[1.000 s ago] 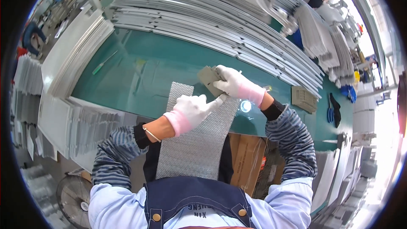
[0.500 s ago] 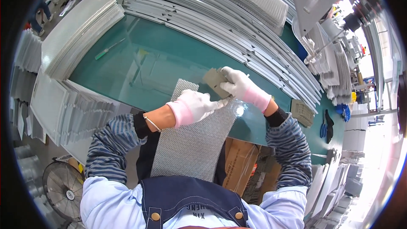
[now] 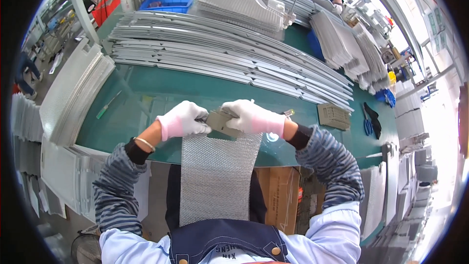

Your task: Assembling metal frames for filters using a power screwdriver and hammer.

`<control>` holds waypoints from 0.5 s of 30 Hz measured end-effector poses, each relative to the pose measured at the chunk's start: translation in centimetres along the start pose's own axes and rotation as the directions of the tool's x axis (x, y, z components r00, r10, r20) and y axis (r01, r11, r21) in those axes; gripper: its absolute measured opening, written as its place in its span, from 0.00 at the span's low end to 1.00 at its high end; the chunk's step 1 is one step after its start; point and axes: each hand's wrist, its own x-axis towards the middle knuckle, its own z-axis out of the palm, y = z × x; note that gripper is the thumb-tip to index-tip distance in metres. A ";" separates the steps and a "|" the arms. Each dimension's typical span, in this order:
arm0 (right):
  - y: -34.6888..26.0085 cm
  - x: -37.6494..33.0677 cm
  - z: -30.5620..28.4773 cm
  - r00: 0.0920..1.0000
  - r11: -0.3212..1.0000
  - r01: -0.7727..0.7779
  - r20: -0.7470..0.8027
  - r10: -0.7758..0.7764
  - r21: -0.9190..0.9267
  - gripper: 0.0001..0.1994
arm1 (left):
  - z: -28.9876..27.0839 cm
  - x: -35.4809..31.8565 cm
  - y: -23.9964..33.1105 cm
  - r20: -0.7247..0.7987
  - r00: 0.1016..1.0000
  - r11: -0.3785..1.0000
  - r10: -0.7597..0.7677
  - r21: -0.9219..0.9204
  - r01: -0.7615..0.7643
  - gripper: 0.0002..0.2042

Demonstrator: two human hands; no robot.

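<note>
Both white-gloved hands meet over the front of the green table (image 3: pixel 161 85). A small grey-beige plate (image 3: pixel 219 123) is between them. My right hand (image 3: pixel 249 116) is closed with its fingers on the plate's right side. Closed on the left side of the same plate is my left hand (image 3: pixel 183 119); its fingertips are partly hidden. Beneath the hands, a silvery expanded-metal mesh sheet (image 3: pixel 215 181) runs from the table edge down over my lap. Its upper edge has a notch, and the plate sits at that notch. I cannot tell whether plate and mesh touch.
Long grey metal strips (image 3: pixel 210 56) lie stacked across the far side. At right are a pile of grey-beige plates (image 3: pixel 334 116), blue-handled scissors (image 3: pixel 367 124) and a black cloth-like item (image 3: pixel 374 117). A green-handled screwdriver (image 3: pixel 107 106) and stacked mesh panels (image 3: pixel 73 98) are at left.
My left hand has left the mesh's slanted edge and taken the plate's left side. The plate has come left and nearer, and the mesh has turned square to me. The view has tilted up.
</note>
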 end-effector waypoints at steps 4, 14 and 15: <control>-1.3 -0.9 0.7 0.995 0.997 -0.073 -0.065 0.074 0.019 0.17 | -0.7 0.1 -0.7 0.067 0.998 0.996 -0.016 -0.086 0.022 0.13; -1.0 0.2 -0.5 0.999 0.999 -0.012 0.044 0.010 0.044 0.16 | -1.3 -0.5 -1.5 0.140 0.989 0.961 -0.049 -0.264 0.085 0.16; -1.5 0.5 -1.0 0.996 0.997 -0.034 0.085 0.028 0.066 0.16 | -1.3 -0.7 -1.6 0.114 0.989 0.956 -0.090 -0.270 0.118 0.15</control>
